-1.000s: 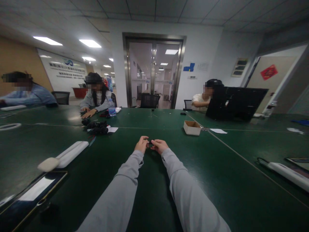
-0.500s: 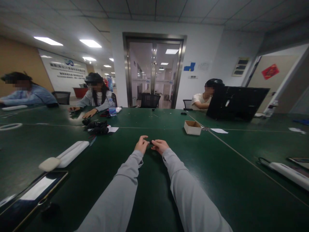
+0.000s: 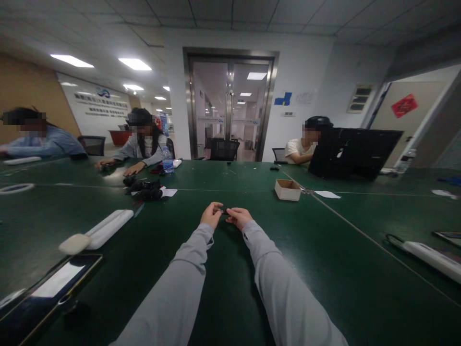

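Out over the green table, both my hands meet in front of me at a small black object with a light, metallic-looking end. Its exact kind is too small to make out. My right hand pinches the dark part between thumb and fingers. On the other side, my left hand is closed at the light end, its thumb and index finger bent around it. The fingers cover much of the object.
A small open box stands ahead to the right, near a black monitor. To my left lie a phone, a white case and black gear. A water bottle stands beyond. Several people sit across the table.
My left index finger, stretched out earlier, has curled down toward the small black object. My right hand keeps its pinch nearly in place. A person across the table shifts one hand slightly left.
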### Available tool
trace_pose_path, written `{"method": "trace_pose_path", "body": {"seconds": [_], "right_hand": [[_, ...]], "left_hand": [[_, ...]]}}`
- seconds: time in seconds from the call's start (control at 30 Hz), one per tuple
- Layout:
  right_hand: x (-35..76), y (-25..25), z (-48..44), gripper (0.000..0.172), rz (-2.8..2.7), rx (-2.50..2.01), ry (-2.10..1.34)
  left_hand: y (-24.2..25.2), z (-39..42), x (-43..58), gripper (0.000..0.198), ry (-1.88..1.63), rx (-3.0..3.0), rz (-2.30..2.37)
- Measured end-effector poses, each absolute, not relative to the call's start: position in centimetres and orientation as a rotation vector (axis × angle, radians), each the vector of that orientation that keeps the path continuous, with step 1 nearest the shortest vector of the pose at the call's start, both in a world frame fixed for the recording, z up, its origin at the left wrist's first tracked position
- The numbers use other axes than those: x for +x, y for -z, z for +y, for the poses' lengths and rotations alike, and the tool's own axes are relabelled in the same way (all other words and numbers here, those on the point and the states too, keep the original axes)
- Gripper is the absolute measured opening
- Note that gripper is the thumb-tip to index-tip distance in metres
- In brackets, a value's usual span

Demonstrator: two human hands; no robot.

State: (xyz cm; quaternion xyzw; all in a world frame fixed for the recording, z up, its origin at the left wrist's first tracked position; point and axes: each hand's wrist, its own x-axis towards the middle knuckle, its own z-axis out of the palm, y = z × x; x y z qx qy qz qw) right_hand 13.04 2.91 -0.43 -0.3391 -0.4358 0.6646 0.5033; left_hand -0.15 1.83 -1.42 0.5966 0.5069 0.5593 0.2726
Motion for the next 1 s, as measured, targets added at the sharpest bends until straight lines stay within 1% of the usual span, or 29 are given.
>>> {"method": "trace_pose_path", "body": {"seconds": [0.23,0.33,0.43,0.7,0.83,1.0], "right_hand": [[13.1,0.3,2.7,0.017,-1.039,-0.814,-1.610],[13.1,0.2,2.6,0.016,-1.043,-0.813,-1.614],[13.1,0.0,2.6,0.015,-1.047,-0.811,-1.622],[13.2,0.2,2.7,0.018,-1.077,-0.787,-1.629],[13.2,0.3,2.8,0.017,-1.079,-0.790,-1.628],[13.2,0.3,2.8,0.017,-1.062,-0.799,-1.634]], "left_hand": [[1.4,1.8,-0.1,0.027,-1.513,1.594,1.371],[1.3,1.5,-0.1,0.023,-1.445,1.560,1.362],[1.2,1.2,0.1,0.024,-1.364,1.534,1.345],[0.8,1.1,0.2,0.024,-1.381,1.491,1.339],[0.7,0.9,0.1,0.025,-1.400,1.522,1.281],[0.6,0.8,0.1,0.025,-1.359,1.509,1.320]]}}
